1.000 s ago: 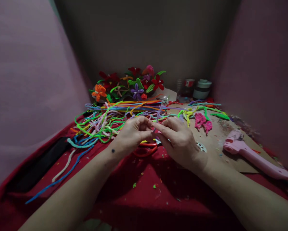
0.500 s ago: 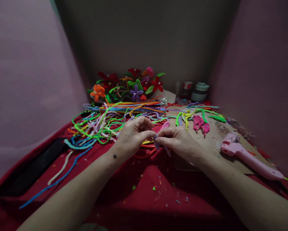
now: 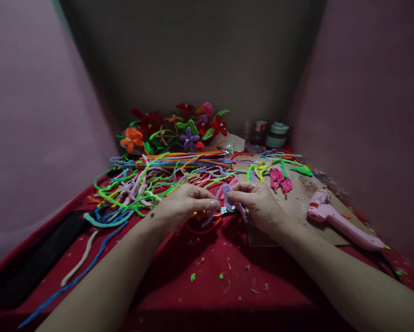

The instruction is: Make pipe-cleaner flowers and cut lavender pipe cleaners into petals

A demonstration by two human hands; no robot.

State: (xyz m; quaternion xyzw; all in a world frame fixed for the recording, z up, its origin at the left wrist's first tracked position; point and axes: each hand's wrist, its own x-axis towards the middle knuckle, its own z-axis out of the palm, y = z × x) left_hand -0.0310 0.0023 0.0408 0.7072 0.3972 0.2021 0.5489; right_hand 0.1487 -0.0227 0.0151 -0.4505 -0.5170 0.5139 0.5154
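Purple fuzzy wire [image 3: 225,190]: bent into loops between your left hand [image 3: 189,200] and right hand [image 3: 260,203], above the red-covered worktop [image 3: 207,290].
Bent loops: could spring out of shape if either pinch slackens.
Trailing end: could snag on the red-orange loop [image 3: 201,229] just below, or on the loose strands [image 3: 137,189] near your left hand, if you lower it.
Left hand: thumb and forefinger appear to pinch one strand; palm inward.
Right hand: thumb and forefinger pinch the looped part; other fingers curled, partly hidden.
Arms: both reach forward, converging from either side; fingertips near each other, apart.
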